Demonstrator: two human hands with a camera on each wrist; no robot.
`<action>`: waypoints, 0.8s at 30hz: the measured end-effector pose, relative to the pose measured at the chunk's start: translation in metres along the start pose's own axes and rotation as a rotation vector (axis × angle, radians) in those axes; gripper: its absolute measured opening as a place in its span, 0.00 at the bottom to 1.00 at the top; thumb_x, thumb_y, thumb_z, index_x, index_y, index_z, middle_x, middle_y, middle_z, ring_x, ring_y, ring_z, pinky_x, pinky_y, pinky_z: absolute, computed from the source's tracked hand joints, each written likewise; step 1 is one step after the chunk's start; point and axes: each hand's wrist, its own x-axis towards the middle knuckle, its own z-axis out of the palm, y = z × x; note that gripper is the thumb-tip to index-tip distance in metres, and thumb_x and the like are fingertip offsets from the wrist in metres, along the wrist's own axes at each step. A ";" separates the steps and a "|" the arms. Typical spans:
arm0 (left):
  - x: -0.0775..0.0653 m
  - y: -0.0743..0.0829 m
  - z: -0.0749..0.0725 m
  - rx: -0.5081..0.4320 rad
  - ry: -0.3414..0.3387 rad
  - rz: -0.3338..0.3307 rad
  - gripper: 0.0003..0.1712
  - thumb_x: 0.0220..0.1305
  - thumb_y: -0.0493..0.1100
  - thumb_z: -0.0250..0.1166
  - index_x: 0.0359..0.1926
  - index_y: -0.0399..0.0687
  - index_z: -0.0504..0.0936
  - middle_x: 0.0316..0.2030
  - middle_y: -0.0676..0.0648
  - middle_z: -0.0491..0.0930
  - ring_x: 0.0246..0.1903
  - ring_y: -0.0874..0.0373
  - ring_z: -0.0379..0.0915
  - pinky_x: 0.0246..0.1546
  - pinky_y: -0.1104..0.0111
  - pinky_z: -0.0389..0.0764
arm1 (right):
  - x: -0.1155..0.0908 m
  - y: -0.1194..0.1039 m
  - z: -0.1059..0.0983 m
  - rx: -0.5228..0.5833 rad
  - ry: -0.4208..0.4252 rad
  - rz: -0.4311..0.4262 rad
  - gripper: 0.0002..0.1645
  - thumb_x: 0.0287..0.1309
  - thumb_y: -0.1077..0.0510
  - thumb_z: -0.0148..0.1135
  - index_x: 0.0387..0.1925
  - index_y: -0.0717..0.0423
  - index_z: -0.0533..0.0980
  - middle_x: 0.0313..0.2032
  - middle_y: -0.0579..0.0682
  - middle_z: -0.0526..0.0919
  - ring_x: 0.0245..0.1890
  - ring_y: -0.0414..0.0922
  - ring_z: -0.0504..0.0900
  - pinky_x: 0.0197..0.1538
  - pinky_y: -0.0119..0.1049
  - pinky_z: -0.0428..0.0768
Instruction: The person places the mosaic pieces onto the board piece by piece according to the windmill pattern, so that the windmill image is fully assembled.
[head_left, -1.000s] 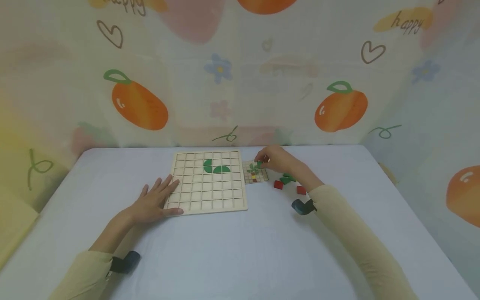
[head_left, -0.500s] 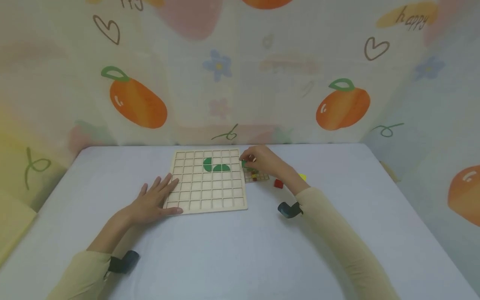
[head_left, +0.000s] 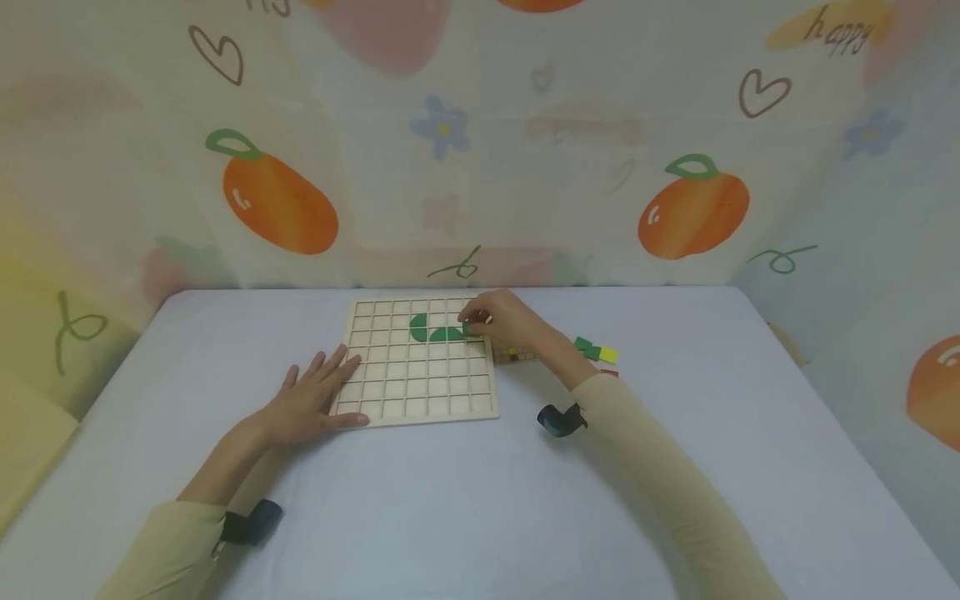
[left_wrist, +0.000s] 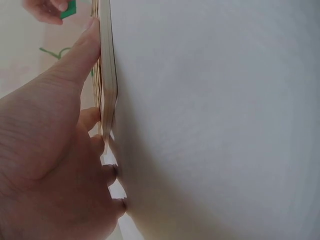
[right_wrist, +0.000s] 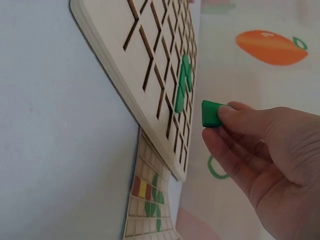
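Note:
A pale wooden grid board lies on the table. My left hand rests on its left side, fingers spread and thumb over the near corner. The right hand is above the board's right side, pinching a small green block between thumb and fingers. In the right wrist view the block stands off the board's surface. Several green rounded pieces sit in the grid's far cells, left of the right hand. Beside the board lies a small pattern card with green, red and yellow squares, partly hidden by the right hand in the head view.
Right of the card, loose green pieces, a yellow tile and a partly hidden red piece lie on the white table. A printed fabric backdrop rises behind the table's far edge.
My right hand has carried the green block left, from above the card to above the board's right side. The loose yellow tile has come into view. My left hand stays in place.

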 end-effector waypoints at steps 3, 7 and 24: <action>0.000 0.001 0.000 0.004 0.002 0.000 0.57 0.59 0.67 0.64 0.76 0.40 0.51 0.76 0.33 0.40 0.73 0.29 0.30 0.65 0.32 0.30 | 0.002 -0.003 0.003 0.002 -0.008 -0.015 0.15 0.64 0.63 0.63 0.51 0.60 0.82 0.46 0.50 0.85 0.47 0.45 0.82 0.49 0.35 0.79; 0.000 0.002 0.000 0.007 0.002 0.002 0.56 0.59 0.67 0.64 0.76 0.40 0.51 0.76 0.33 0.41 0.73 0.29 0.30 0.65 0.32 0.31 | 0.003 -0.007 0.008 0.024 -0.001 -0.037 0.14 0.63 0.64 0.63 0.50 0.61 0.82 0.47 0.52 0.86 0.47 0.46 0.82 0.50 0.35 0.79; -0.001 -0.001 0.000 0.004 0.006 0.001 0.58 0.58 0.68 0.64 0.76 0.40 0.52 0.76 0.34 0.41 0.73 0.29 0.30 0.65 0.32 0.31 | 0.017 -0.020 0.039 0.057 -0.028 -0.062 0.12 0.62 0.63 0.64 0.48 0.59 0.83 0.45 0.50 0.86 0.45 0.44 0.82 0.50 0.31 0.79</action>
